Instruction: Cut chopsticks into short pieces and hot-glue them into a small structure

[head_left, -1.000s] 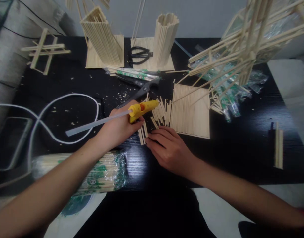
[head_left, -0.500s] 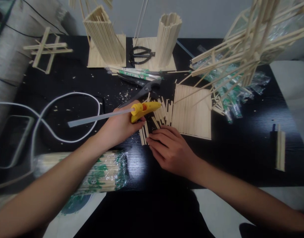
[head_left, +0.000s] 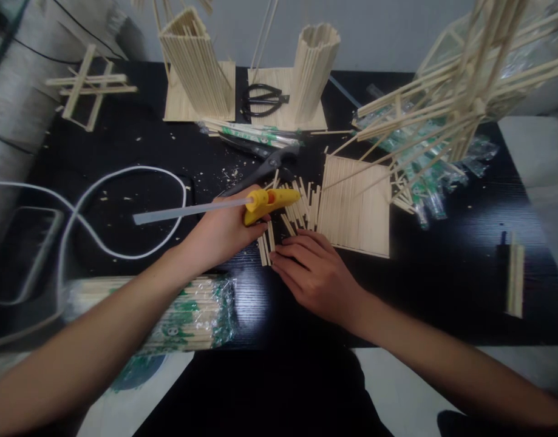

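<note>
My left hand (head_left: 226, 229) is wrapped round a yellow hot glue gun (head_left: 276, 201), whose nozzle end is hard to make out. A long translucent glue stick (head_left: 183, 212) juts from its back, over my wrist. Beneath the gun lie a few short wooden sticks (head_left: 264, 250), side by side. My right hand (head_left: 319, 276) has its fingers closed at the near end of these sticks, with thumb and fingertip at the rightmost one. Beyond the fingers, more short cut sticks (head_left: 301, 206) lie loose against a flat square stick panel (head_left: 354, 209).
Two stick towers (head_left: 197, 73) (head_left: 315, 73) stand on square bases at the back, with black-handled scissors (head_left: 265, 100) between them. A stick frame (head_left: 470, 109) leans over the right side. Wrapped stick bundles (head_left: 197, 318) and a white cable (head_left: 124, 170) lie left. Black pliers (head_left: 272, 162) lie behind the gun.
The view has shifted slightly, so most things sit a little further right. Both hands keep nearly the same places over the short sticks, and their grips look unchanged.
</note>
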`<state>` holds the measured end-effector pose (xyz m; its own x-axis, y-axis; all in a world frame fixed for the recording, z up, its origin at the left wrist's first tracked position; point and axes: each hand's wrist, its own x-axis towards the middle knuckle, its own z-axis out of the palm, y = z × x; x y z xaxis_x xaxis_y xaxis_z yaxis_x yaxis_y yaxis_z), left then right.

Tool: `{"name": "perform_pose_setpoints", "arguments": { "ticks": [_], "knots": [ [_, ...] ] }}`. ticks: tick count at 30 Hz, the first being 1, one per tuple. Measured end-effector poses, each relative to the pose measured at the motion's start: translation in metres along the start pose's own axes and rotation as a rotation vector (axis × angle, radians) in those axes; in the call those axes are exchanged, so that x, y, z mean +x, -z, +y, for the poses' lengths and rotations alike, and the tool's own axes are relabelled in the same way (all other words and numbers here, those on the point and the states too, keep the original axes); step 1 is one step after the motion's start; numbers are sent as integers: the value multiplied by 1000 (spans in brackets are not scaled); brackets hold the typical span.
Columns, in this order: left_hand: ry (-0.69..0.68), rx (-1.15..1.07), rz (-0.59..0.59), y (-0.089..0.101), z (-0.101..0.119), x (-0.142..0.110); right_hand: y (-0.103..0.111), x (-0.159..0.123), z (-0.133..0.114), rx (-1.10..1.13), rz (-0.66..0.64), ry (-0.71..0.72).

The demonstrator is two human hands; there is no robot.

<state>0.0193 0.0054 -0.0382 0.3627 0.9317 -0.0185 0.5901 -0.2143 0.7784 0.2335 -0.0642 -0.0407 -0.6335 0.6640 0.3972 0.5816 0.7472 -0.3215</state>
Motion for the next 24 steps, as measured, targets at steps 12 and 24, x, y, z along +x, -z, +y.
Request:
{"name": "perform_pose_setpoints", "arguments": {
  "ticks": [12,24],
  "knots": [
    [6,-12,-22,3,6,2,-1,-2,-1,-38,1,33],
    [0,27,-27,4,10,3,0,0,-1,-42,3,45]
  ]
}}
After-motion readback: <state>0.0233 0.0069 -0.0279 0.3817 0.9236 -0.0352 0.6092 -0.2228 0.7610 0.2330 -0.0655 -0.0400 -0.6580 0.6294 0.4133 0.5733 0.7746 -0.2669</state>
